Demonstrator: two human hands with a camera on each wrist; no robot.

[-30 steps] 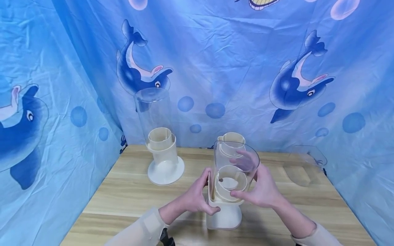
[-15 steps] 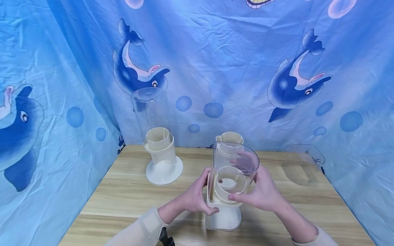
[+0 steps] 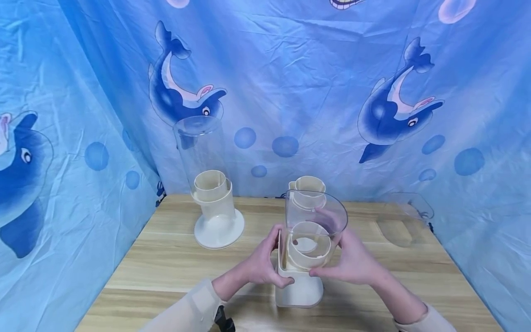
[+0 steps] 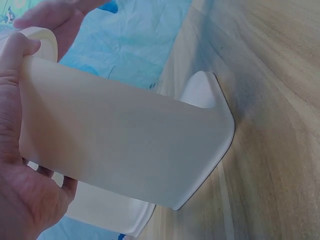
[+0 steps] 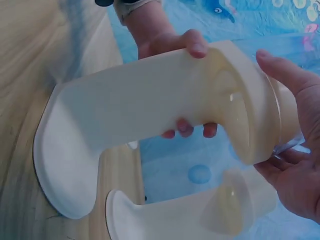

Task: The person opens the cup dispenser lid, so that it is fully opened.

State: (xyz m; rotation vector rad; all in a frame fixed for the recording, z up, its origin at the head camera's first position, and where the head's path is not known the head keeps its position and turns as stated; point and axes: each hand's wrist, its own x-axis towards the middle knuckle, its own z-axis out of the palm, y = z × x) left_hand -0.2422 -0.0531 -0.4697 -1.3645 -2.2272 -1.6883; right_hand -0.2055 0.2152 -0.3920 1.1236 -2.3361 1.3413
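Observation:
A cream plastic stand point(image 3: 299, 293) with a flat, half-rounded foot stands upright near the front of the table. My left hand point(image 3: 265, 258) grips its upper part from the left, thumb on the near side and fingers behind. Seated in the stand's top collar point(image 5: 235, 105) is a clear plastic container point(image 3: 338, 216), flat on one side and rounded on the other. My right hand point(image 3: 350, 260) holds the container's lower end from the right, thumb in front, just above the collar. In the head view, the right fingers show only faintly through the clear wall.
At the back left stands a similar round-footed stand point(image 3: 220, 228) with a tall clear cylinder point(image 3: 201, 143). Another cream stand point(image 3: 310, 184) is directly behind the held one. A loose clear container point(image 3: 408, 219) lies at the right rear. Blue dolphin-print cloth point(image 3: 257, 92) walls the table.
The right hand and its thumb have slid slightly down the clear container toward the collar. The left hand keeps its grip. The head view has shifted a little.

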